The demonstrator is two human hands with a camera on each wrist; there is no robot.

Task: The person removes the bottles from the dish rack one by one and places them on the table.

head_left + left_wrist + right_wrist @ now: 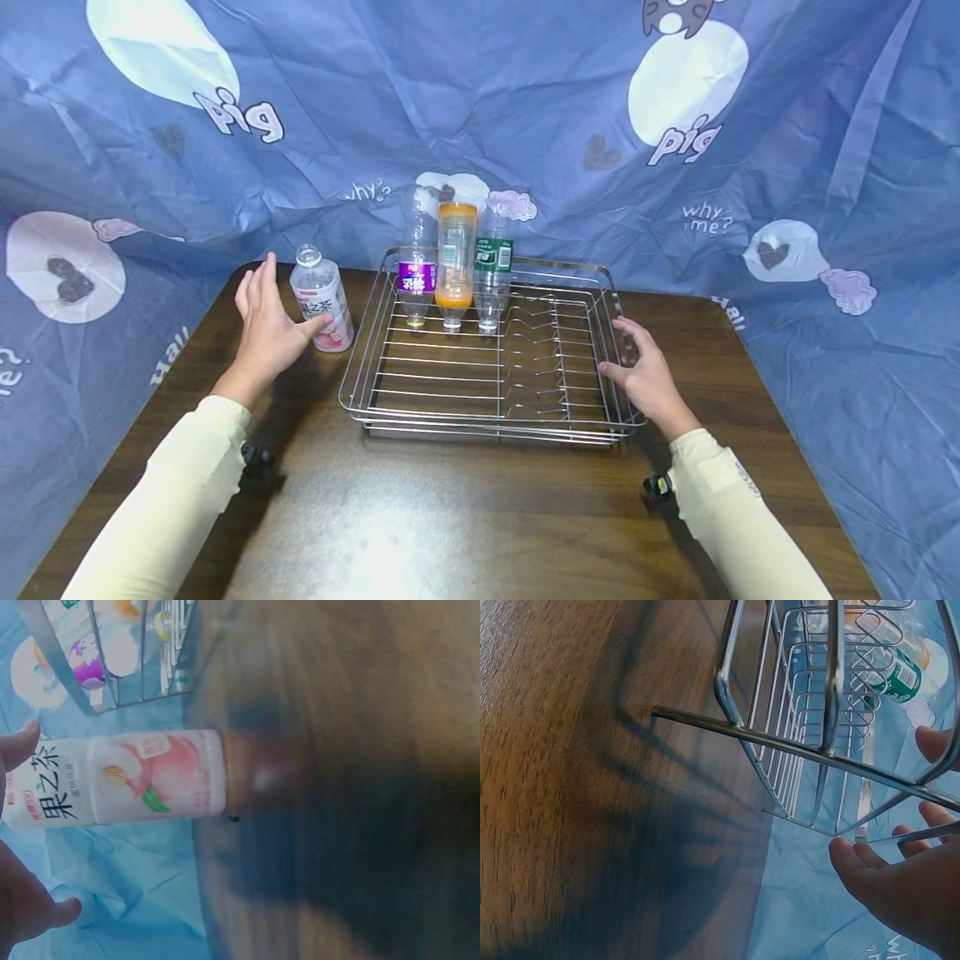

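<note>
A: Reading from the middle of the wire rack [450, 419], we find the left hand [268, 333] at nine o'clock, fingers and thumb spread wide beside the peach tea bottle [321, 296]!

B: And that bottle stands upright on the table [562, 517] at ten o'clock, mouth up. What does the label say?

A: The left wrist view has it: 果之茶, big black characters, plus a pink peach and green leaf. Thumb touching?

B: Cannot tell; from the head view it overlaps the label. Over to three o'clock: the right hand [648, 379], thumb and fingers well apart at the rack's side rails. Contact there? Can't call it either.

A: Eleven to twelve, necks down in the rack: purple-labelled bottle [416, 277], orange-banded bottle [455, 258], green-labelled bottle [492, 254]!

B: Their small print is too tiny to read. The backdrop [525, 83] is louder: "why me?" at two o'clock, "pig" between one and two.
</note>
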